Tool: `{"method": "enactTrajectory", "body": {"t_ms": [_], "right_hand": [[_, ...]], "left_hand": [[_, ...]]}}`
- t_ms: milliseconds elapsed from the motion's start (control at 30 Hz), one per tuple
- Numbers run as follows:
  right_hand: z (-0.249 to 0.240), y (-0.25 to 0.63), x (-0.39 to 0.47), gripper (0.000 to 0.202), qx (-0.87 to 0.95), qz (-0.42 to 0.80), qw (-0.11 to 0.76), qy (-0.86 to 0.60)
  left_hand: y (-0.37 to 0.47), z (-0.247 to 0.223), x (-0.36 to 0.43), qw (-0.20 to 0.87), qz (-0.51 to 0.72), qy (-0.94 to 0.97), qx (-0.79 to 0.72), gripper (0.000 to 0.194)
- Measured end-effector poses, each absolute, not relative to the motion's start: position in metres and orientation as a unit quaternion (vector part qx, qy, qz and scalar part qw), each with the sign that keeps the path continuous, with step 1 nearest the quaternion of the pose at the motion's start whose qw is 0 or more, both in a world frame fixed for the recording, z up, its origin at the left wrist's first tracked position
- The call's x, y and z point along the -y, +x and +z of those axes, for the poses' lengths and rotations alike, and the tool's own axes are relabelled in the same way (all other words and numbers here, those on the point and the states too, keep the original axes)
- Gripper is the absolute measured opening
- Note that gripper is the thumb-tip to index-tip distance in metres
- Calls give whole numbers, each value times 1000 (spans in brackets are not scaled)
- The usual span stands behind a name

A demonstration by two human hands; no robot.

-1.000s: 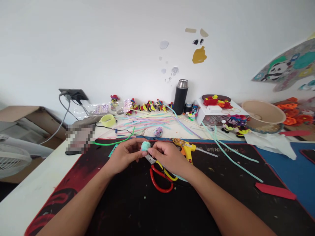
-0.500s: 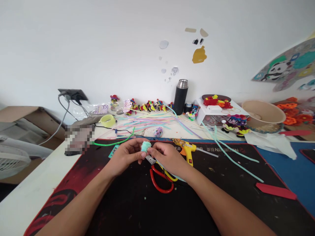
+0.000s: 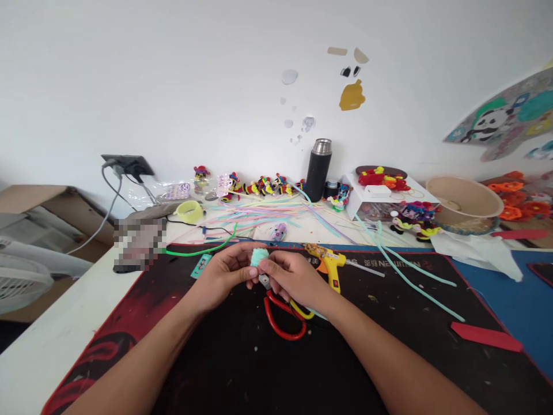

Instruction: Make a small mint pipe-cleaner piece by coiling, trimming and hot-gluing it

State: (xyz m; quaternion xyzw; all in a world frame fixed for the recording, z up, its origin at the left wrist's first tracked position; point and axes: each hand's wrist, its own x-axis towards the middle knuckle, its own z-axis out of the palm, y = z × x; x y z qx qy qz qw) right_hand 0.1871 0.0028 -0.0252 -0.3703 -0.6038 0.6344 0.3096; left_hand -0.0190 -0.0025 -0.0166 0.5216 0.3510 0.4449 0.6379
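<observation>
A small mint-green fuzzy piece [image 3: 259,256] is pinched between my two hands above the black mat [image 3: 207,351]. My left hand [image 3: 227,271] grips it from the left, thumb in front. My right hand [image 3: 291,276] presses its thumb and fingers on the right side of the piece. A pale green strand runs out below my right hand. Right under the hands lie red-handled scissors [image 3: 285,331] and a yellow-handled tool [image 3: 302,311], partly hidden by my right hand. The yellow glue gun [image 3: 332,266] rests just beyond my right hand.
Pastel fuzzy stems [image 3: 254,213] lie along the back, with small dolls [image 3: 265,185] behind them. A black thermos [image 3: 318,173], white box [image 3: 363,199] and beige bowl [image 3: 464,199] stand farther right. Yellow tape [image 3: 189,212] is at back left, a red strip [image 3: 486,336] at right.
Both hands keep hold of the mint-green piece and have shifted only slightly. The fingers of my right hand have moved a little around it. The whole view has shifted slightly.
</observation>
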Motion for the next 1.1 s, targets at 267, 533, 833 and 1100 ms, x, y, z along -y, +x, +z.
{"method": "enactTrajectory", "body": {"t_ms": [267,533,833,1100], "right_hand": [[-25,188,-3,46,606,641,296,-366],[-20,189,-6,46,582,660,313,-357],[-21,188,-7,41,570,655,324,-374],[-23,187,-7,34,657,507,316,-460]], "left_hand": [[-24,-12,3,615,420,561,-362,41],[-26,-14,5,628,380,562,-382,46],[-25,-15,4,547,366,635,-404,45],[-27,-12,7,224,319,826,-407,45]]}}
